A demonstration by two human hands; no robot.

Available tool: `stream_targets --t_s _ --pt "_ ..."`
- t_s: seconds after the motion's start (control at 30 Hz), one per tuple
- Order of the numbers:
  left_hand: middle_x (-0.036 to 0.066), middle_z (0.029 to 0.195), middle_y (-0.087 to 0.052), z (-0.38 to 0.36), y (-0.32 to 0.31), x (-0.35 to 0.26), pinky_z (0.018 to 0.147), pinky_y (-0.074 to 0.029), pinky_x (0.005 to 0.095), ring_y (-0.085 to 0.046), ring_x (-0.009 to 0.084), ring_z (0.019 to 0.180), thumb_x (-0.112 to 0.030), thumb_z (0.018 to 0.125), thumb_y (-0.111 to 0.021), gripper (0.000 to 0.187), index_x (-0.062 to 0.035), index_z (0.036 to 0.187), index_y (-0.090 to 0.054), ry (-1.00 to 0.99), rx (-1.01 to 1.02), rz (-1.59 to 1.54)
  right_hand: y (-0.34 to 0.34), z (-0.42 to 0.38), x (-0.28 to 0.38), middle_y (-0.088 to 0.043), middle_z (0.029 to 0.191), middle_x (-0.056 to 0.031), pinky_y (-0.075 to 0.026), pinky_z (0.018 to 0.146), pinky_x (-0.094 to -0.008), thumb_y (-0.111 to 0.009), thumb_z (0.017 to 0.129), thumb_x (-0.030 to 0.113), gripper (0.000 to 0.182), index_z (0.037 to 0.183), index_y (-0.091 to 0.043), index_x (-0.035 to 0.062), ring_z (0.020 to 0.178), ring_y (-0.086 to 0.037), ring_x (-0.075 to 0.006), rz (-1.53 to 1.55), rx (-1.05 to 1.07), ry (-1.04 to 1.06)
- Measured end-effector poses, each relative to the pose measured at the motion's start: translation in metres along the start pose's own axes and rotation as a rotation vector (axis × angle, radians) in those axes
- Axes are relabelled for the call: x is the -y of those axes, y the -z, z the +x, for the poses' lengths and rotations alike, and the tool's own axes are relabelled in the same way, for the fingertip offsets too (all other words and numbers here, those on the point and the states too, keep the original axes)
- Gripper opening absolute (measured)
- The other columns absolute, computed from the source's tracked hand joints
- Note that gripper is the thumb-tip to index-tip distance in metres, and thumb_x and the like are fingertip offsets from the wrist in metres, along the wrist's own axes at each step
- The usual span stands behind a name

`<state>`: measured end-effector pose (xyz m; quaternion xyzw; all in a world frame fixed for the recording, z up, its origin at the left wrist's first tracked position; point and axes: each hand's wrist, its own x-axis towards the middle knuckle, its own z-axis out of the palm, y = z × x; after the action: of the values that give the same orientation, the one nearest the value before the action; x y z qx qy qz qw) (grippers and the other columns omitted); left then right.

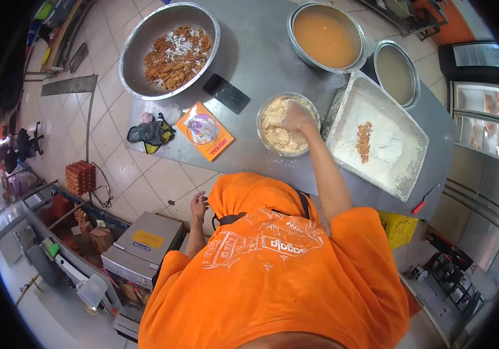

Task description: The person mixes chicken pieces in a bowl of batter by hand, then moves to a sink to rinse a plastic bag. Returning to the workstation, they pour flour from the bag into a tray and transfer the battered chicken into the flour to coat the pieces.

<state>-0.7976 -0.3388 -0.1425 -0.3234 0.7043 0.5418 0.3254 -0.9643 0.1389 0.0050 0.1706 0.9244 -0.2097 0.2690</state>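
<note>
My right hand point(299, 117) reaches down into a round metal bowl point(260, 135) of thick, pale, lumpy batter point(278, 136). Its fingers are sunk in the mix, so whether they grip anything is hidden. My left hand point(199, 206) hangs beside my body below the table edge, holding nothing, its fingers loosely bent and apart. Right of the bowl is a rectangular metal tray point(413, 170) of white flour point(386, 148), with a small strip of brown crumbly pieces point(364, 142) lying on the flour.
A wide metal basin point(135, 61) holds brown fried-looking bits point(179, 58). Behind stand a pot of orange liquid point(325, 38) and a pot of cloudy liquid point(394, 72). A phone point(226, 93), orange box point(206, 132), dark bag point(151, 132) and red-handled knife point(419, 207) lie near the table's edges.
</note>
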Motion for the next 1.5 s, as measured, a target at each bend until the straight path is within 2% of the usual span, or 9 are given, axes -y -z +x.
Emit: stream_targets --t_s 0.17,0.27,0.33,0.37,0.63,0.87,1.1,1.33,1.5 --pt "0.008 0.092 -0.062 0.003 0.001 0.001 0.058 -0.047 0.0251 -0.06 0.013 0.07 -0.014 0.092 -0.045 0.029 -0.0081 0.117 -0.058 0.02 0.004 -0.01 -0.014 0.017 -0.008 -0.065 0.095 -0.024 -0.048 0.086 -0.0406 -0.067 0.063 0.023 0.036 0.09 -0.066 -0.0014 0.096 -0.06 -0.0373 0.068 -0.044 0.049" --pt "0.008 0.092 -0.062 0.006 0.002 0.006 0.057 -0.047 0.0252 -0.06 0.0133 0.071 -0.015 0.093 -0.045 0.029 -0.0081 0.118 -0.057 0.012 0.018 0.003 -0.045 0.052 -0.05 -0.065 0.093 -0.0223 -0.047 0.086 -0.0411 -0.068 0.064 0.023 0.035 0.089 -0.066 -0.0005 0.096 -0.06 -0.0364 -0.532 0.229 0.736" --pt "0.008 0.092 -0.062 0.009 0.003 0.007 0.058 -0.047 0.0254 -0.061 0.0136 0.071 -0.016 0.093 -0.046 0.029 -0.0084 0.118 -0.057 0.006 0.02 0.005 -0.103 0.078 -0.086 -0.064 0.093 -0.0233 -0.046 0.085 -0.0414 -0.068 0.065 0.021 0.038 0.097 -0.064 0.0009 0.094 -0.059 -0.0369 0.038 -0.071 0.459" --pt "0.008 0.092 -0.062 0.01 0.004 0.011 0.058 -0.047 0.0257 -0.061 0.014 0.072 -0.017 0.093 -0.046 0.029 -0.0086 0.119 -0.056 0.005 0.022 0.005 -0.007 -0.002 -0.012 -0.062 0.093 -0.0235 -0.045 0.086 -0.0429 -0.067 0.064 0.017 0.042 0.102 -0.062 0.0008 0.093 -0.058 -0.0374 0.174 0.084 0.229" --pt "0.008 0.094 -0.062 0.0 0.006 0.008 0.059 -0.047 0.0262 -0.061 0.0146 0.072 -0.017 0.093 -0.045 0.028 -0.0091 0.118 -0.057 0.026 0.017 0.024 -0.051 -0.083 -0.011 -0.06 0.078 -0.0252 -0.045 0.073 -0.0488 -0.058 0.065 0.007 0.019 0.081 -0.061 -0.0037 0.077 -0.057 -0.0447 0.289 -0.634 0.32" --pt "0.007 0.092 -0.064 -0.014 -0.002 -0.013 0.059 -0.047 0.0258 -0.061 0.0135 0.07 -0.015 0.094 -0.045 0.027 -0.0092 0.117 -0.057 0.047 -0.017 0.072 -0.055 -0.076 -0.006 -0.059 0.115 -0.0257 -0.043 0.091 -0.042 -0.059 0.082 0.018 0.039 0.116 -0.057 -0.0021 0.109 -0.055 -0.0392 1.063 -0.641 -0.241" --pt "0.007 0.092 -0.064 -0.003 0.007 -0.004 0.057 -0.046 0.0251 -0.061 0.0134 0.071 -0.016 0.095 -0.044 0.027 -0.0086 0.118 -0.056 0.03 0.007 0.044 -0.081 -0.006 -0.026 -0.054 0.123 -0.0253 -0.04 0.097 -0.0439 -0.054 0.086 0.035 0.054 0.126 -0.05 -0.0013 0.116 -0.051 -0.0398 1.054 -0.431 -0.631" --pt "0.006 0.091 -0.063 -0.001 0.004 -0.001 0.058 -0.046 0.0255 -0.06 0.0128 0.07 -0.018 0.095 -0.045 0.028 -0.0086 0.119 -0.056 0.009 0.051 0.025 -0.075 -0.01 -0.024 -0.056 0.119 -0.0268 -0.042 0.092 -0.0449 -0.056 0.084 0.028 0.048 0.121 -0.053 -0.0022 0.11 -0.054 -0.0395 1.287 -0.34 -0.569" --pt "0.005 0.091 -0.062 -0.005 0.002 -0.011 0.058 -0.046 0.0249 -0.06 0.0125 0.07 -0.016 0.094 -0.044 0.029 -0.0088 0.12 -0.056 0.041 0.064 0.119 -0.064 -0.057 0.023 -0.061 0.091 -0.0266 -0.047 0.078 -0.0442 -0.056 0.075 0.012 0.033 0.105 -0.058 -0.0018 0.088 -0.059 -0.0405 0.568 -0.549 -0.123"
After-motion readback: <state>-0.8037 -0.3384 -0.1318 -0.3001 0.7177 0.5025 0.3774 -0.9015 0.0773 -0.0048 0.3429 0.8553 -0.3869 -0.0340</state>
